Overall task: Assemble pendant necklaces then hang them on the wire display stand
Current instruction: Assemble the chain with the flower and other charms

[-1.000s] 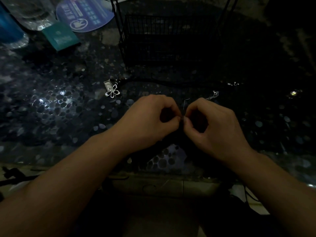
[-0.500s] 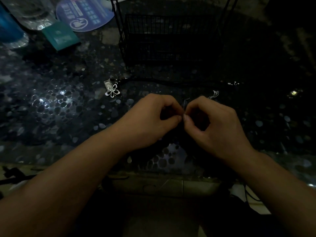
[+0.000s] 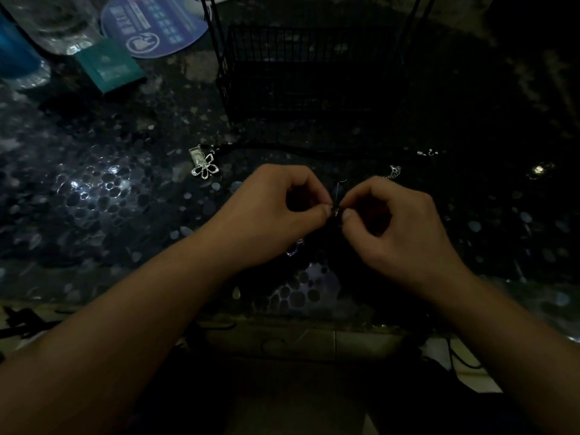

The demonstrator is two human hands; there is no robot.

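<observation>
your left hand (image 3: 276, 211) and right hand (image 3: 398, 221) meet fingertip to fingertip, each pinching small silver metal fitting (image 3: 335, 211) between them, likely to steady join on thin dark cord (image 3: 336, 191) rising just beyond thumbs. silver open-petal flower pendant (image 3: 204, 167) lies beyond left hand, within reach. black wire display stand (image 3: 301, 67) waits farther ahead of both hands; whether anything hangs there, too dark to tell.
</observation>
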